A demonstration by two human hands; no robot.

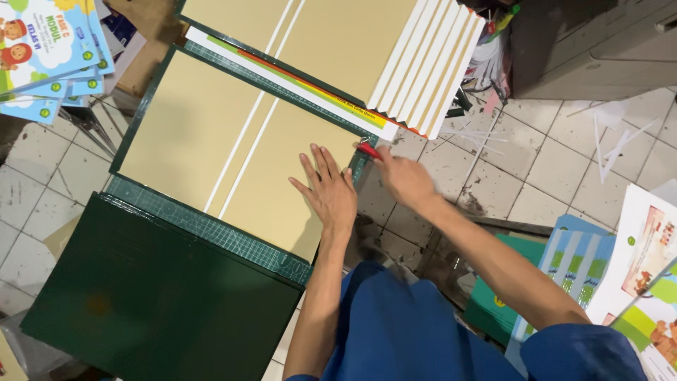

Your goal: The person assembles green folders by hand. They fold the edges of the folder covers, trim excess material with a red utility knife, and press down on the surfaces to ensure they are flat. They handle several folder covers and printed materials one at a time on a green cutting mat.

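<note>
A tan board (282, 176) lies flat on a green cutting mat (211, 229) on the tiled floor (550, 169), its right edge running along the mat's right edge. Two thin white gaps (243, 144) run down the board's length, so it looks already divided into panels there. The left hand (330, 190) lies flat on the board near its right edge, fingers spread, pressing it down. The right hand (403, 178) is just off the mat's right edge, closed on a small red-handled cutter (368, 149) whose tip meets the board's far right corner. Judging by that, the trim along this right edge is only at its start, with the whole edge left.

Just beyond the board, a long ruler (310, 92) with coloured stripes lies across the far side. Behind it sit another tan sheet (331, 35) and a fanned stack of white-edged boards (430, 70). A dark green cover (155, 296) overlaps the mat's near edge. Paper strips (613, 134) litter the floor to the right, and printed booklets (49, 49) lie at the far left.
</note>
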